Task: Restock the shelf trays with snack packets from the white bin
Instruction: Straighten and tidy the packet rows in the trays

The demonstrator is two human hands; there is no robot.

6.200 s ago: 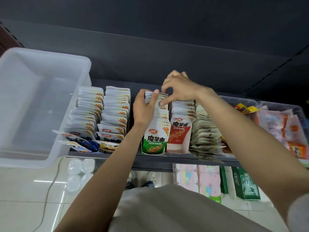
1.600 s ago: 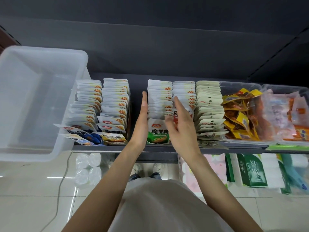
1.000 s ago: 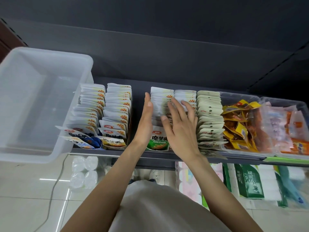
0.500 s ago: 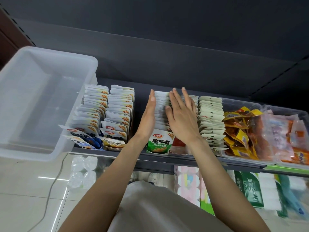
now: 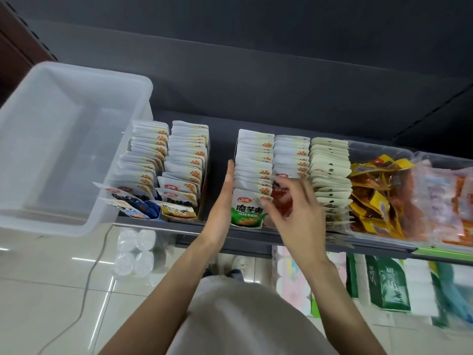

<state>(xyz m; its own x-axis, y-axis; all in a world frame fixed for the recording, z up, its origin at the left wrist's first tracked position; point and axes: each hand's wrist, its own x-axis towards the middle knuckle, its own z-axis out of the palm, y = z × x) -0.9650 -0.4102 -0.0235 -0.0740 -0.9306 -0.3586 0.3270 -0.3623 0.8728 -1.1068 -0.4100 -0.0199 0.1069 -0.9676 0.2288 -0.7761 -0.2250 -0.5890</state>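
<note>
the left hand [image 5: 223, 201], fingers straight, rests flat against the 9 o'clock side of the row of white green-printed snack packets [image 5: 252, 175]. the right hand [image 5: 294, 213] hovers loosely spread over the red-printed packet row [image 5: 290, 160], gripping nothing. the translucent white plastic bin [image 5: 51, 149] sits at 9 o'clock.

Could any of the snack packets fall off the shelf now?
Maybe. The front green packet stands right at the edge of the dark metal shelf, so a nudge from the right hand hovering by it could tip it to the floor. The left hand lies flat against that row's side; pushing harder could bend the packets. The two blue packets on the left already lean out over the edge.
</note>
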